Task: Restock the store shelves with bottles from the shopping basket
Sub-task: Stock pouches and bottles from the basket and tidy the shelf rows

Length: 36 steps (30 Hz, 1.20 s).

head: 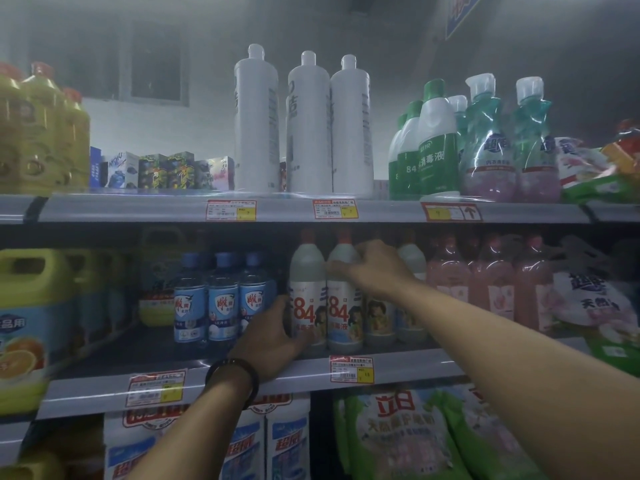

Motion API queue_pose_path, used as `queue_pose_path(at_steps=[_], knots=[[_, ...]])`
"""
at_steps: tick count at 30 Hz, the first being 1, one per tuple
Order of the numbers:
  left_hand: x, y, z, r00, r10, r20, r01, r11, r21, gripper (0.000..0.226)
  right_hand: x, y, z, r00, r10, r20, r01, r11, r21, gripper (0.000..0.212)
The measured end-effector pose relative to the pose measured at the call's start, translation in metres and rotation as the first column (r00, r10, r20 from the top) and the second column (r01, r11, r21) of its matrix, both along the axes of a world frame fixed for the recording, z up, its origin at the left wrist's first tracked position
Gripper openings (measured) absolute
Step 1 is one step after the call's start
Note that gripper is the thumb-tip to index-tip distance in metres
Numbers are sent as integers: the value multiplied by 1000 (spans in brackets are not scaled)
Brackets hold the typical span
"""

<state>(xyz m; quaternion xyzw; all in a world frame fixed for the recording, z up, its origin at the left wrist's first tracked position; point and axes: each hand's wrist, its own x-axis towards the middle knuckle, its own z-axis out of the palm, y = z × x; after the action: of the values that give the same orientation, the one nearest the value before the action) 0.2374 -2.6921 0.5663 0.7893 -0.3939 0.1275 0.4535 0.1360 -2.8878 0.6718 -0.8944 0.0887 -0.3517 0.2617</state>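
head view: both hands are reaching into the middle shelf [415, 367], at the front row of 84 bottles; the basket is not showing.
left hand [273, 329]: it is gripping the first 84 bottle [306, 289] low on its body, the thumb lying on the front and the other fingers curling round the far side.
right hand [375, 268]: it is lying over the shoulder of the second 84 bottle [343, 306], its fingers [334, 268] bending round it in what is looking like a grip, though blur is softening the edges.
bottles: both are standing upright, long axis vertical, touching side by side, their bases sitting just behind the shelf's front edge.
key relation: each bottle is already sitting inside its hand, the left hand holding low and the right hand high, so the next move is probably turning on sliding them back, square to the row.
neighbours: blue bottles [221, 299] are standing just beside the first 84 bottle; pink bottles [491, 282] are standing further along.
writing: "84" is showing in red on both held bottles; green bottles [436, 147] on the top shelf are reading "84" and "消毒液"; green bags [394, 424] below are reading "立白".
price tag [351, 368]: its print is staying too small to read.
risk: a nudge is likely tipping the blue bottles.
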Motion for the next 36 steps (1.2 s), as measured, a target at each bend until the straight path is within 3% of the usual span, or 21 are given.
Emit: queue_pose_path(at_steps=[11,18,21,24,26,34,36], knots=[[3,2,-2,1000,-10,15,10,1000,0,54,-6,-3,16,992,104,-71,-102,994,36,43],[2,0,-2,1000,-1,14,1,1000,-2,54,-7,-9,16,984,130,-121,-130,991,5,62],[-2,-1,0,1000,-3,12,3,1000,4,55,-17,-14,8,993,119,17,-118,991,-56,67],[-9,-3,0,1000,-3,13,3,1000,9,57,-26,-30,-6,962,34,271,-13,997,-80,39],[-11,-4,0,999,18,47,-19,1000,21,59,-29,-43,-14,932,-60,357,71,997,-17,32],[-15,-4,-1,996,49,76,-49,999,-6,61,-14,-52,-9,967,-179,180,180,984,13,71],[-13,-4,-2,995,59,81,-59,998,0,60,-10,-54,-10,968,-183,171,183,983,15,73]])
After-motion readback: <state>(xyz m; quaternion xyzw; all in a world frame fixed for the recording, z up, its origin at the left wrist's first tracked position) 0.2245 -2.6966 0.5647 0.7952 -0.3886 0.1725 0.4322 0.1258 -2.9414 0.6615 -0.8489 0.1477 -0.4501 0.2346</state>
